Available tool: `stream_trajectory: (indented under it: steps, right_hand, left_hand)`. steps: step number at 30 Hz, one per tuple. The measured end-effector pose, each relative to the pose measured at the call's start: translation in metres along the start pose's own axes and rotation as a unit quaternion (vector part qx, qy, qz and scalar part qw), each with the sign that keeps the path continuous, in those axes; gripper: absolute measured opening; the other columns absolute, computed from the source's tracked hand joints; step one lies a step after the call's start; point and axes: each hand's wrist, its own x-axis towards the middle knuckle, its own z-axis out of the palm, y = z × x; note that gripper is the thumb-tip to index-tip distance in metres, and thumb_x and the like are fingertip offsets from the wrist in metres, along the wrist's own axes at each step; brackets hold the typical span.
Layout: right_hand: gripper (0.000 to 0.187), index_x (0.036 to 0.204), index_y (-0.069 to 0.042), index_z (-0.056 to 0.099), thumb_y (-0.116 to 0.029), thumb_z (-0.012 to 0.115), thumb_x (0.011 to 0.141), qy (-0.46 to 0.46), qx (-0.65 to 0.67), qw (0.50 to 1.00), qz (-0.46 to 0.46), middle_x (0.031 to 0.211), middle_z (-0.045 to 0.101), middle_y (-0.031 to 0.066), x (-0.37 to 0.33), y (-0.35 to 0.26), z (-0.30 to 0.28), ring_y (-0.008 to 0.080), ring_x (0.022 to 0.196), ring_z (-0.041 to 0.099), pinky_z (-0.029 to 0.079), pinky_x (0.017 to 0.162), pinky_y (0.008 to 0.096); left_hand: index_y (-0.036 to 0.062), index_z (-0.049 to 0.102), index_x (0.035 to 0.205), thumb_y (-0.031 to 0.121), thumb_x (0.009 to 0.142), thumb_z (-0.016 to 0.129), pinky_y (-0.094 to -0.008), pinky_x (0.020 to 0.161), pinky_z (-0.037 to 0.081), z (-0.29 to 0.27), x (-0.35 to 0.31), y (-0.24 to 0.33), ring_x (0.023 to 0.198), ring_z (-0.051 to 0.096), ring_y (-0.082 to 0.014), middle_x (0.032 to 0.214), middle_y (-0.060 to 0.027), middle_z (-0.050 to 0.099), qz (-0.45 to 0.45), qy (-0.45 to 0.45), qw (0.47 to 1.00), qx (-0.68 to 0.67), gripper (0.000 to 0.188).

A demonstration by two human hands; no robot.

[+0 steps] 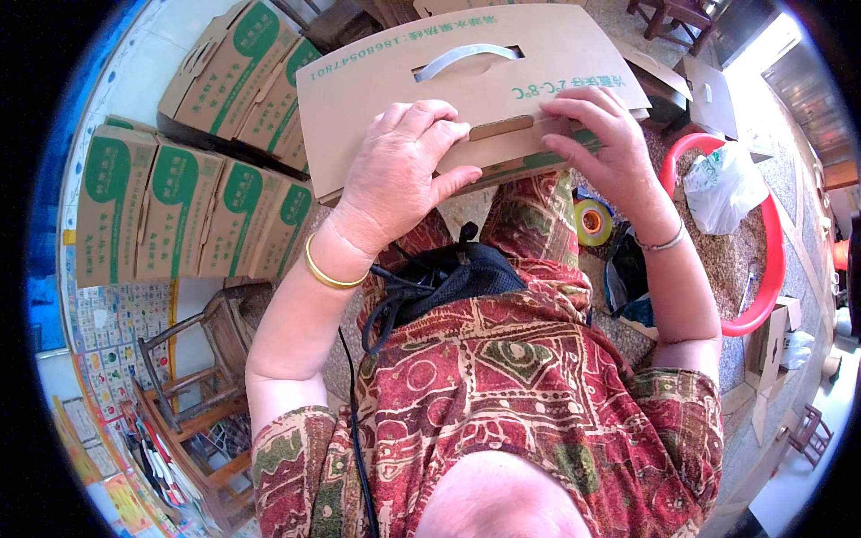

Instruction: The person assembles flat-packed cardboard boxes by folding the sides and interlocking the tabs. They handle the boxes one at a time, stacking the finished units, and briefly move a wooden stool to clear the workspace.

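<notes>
A brown cardboard box [377,72] with green print sits in front of me, over my knees. A pale carry handle [466,59] arches from a slot in its lid, and a smaller slot [500,127] lies along the near edge. My left hand [404,166] grips that edge left of the small slot, its bent fingers on the lid and its thumb at the front. On the other side of the slot, my right hand [605,143] holds the same edge with curved fingers, its thumb lower down. The box's inside is hidden.
Stacked cardboard boxes [179,206] of the same kind stand at the left, above a wooden chair [202,377]. At the right, a red round tub [778,260] holds brown grainy material and a white plastic bag [725,190]. A yellow tape roll [593,221] lies beside my leg.
</notes>
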Motion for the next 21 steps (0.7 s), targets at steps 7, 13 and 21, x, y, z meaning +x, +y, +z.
stream_trajectory:
  steps: [7,13,21]
  right_hand:
    - [0.031,0.103,-0.009,0.066,-0.012,0.071,0.073,-0.034,0.043,0.997,-0.055,0.095,0.059,0.0092,0.015,-0.005,0.020,0.0310,0.090,0.057,0.046,0.082,0.0401]
    - [0.024,0.096,-0.011,0.068,-0.009,0.069,0.072,-0.030,0.015,0.990,-0.134,0.092,0.058,0.0045,0.007,-0.002,0.027,0.0257,0.086,0.057,0.045,0.078,0.0386]
    - [0.043,0.112,-0.012,0.064,-0.011,0.065,0.069,-0.032,-0.142,0.978,-0.150,0.109,0.056,0.0019,-0.009,-0.014,0.026,0.0222,0.104,0.053,0.042,0.087,0.0361]
  left_hand:
    - [0.0101,0.060,0.103,0.026,0.071,0.077,-0.0390,0.086,0.044,0.002,0.005,0.001,0.097,0.053,-0.0267,0.107,-0.0050,0.056,-0.011,0.002,1.000,0.001,0.039]
    - [0.0129,0.060,0.105,0.024,0.070,0.079,-0.0389,0.087,0.045,0.004,0.003,-0.006,0.097,0.053,-0.0269,0.107,-0.0042,0.057,-0.012,0.012,1.000,-0.012,0.042]
    - [0.0087,0.061,0.094,0.040,0.072,0.076,-0.0389,0.084,0.045,-0.001,0.019,-0.020,0.095,0.053,-0.0279,0.102,-0.0060,0.057,-0.046,-0.021,0.996,-0.075,0.040]
